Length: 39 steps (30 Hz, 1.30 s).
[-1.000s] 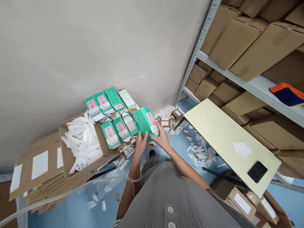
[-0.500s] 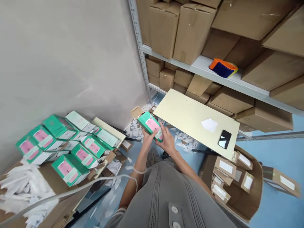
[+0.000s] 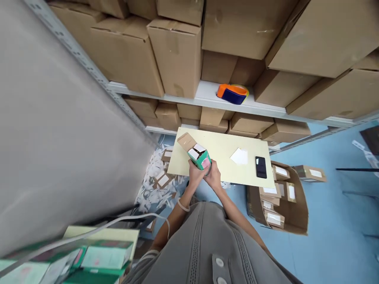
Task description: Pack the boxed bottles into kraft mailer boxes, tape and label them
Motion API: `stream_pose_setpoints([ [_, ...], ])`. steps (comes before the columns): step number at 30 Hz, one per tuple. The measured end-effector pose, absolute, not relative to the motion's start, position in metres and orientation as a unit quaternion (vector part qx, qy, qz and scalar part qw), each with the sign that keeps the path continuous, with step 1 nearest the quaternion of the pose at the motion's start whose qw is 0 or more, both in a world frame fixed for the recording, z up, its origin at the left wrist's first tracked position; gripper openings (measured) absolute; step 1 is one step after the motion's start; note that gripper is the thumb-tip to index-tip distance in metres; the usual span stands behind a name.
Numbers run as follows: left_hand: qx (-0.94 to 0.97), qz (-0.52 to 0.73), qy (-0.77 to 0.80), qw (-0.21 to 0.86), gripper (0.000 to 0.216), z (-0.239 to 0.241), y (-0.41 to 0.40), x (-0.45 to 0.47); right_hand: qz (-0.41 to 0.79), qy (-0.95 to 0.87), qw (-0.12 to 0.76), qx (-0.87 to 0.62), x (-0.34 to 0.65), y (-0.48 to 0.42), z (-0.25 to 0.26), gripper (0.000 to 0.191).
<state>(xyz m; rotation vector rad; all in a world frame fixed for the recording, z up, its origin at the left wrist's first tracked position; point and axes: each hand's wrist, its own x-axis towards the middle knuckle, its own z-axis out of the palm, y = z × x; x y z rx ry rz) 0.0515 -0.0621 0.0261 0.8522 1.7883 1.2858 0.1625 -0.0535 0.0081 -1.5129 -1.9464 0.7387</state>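
Note:
A green box with a pink label (image 3: pixel 200 158) is held between both my hands over the near edge of the cream table (image 3: pixel 216 139). Its top flaps stand open, with a brown cardboard flap folded back and two white side flaps showing. My left hand (image 3: pixel 196 173) is closed around its left side, thumb on the front. My right hand (image 3: pixel 213 175) grips its lower right side. To the right on the table lie white paper pieces (image 3: pixel 239 156) and a black phone (image 3: pixel 261 167).
Shelves (image 3: pixel 177 100) of brown cartons rise behind the table. A large carton (image 3: pixel 299 205) with smaller boxes stands at right. Paper scraps (image 3: pixel 151 189) cover the floor at left. More green boxes (image 3: pixel 103 256) sit lower left, and a white cable (image 3: pixel 118 218) crosses in front.
My view and body have turned right, toward the table. The green box has come over the table edge with both hands, and its open flap end now shows.

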Motion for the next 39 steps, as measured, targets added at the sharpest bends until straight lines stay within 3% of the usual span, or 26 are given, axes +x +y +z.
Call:
stream_pose_setpoints([
  [9,0.417,0.524,0.600,0.437,0.083,0.020,-0.006,0.047,0.323,-0.670,0.301,-0.597,0.169,-0.005,0.022,0.077],
  [14,0.424,0.515,0.527,0.526,0.052,0.028,-0.002,0.039,0.531,-0.487,0.338,-0.605,0.176,0.013,0.038,0.092],
  [16,0.432,0.494,0.525,0.541,0.045,0.032,-0.004,0.033,0.632,-0.356,0.331,-0.604,0.179,0.020,0.039,0.079],
  [20,0.445,0.446,0.551,0.547,0.045,0.036,-0.010,0.025,0.785,-0.107,0.259,-0.552,0.186,0.029,0.034,0.031],
  [22,0.467,0.419,0.563,0.537,0.049,0.034,-0.012,0.023,0.829,-0.010,0.226,-0.512,0.189,0.029,0.030,0.021],
  [26,0.513,0.378,0.609,0.473,0.059,0.020,-0.014,0.027,0.849,0.096,0.186,-0.485,0.190,0.027,0.020,0.024],
  [39,0.541,0.233,0.716,0.374,0.039,-0.006,0.009,0.044,0.841,0.157,0.141,-0.498,0.192,0.035,0.005,0.038],
])
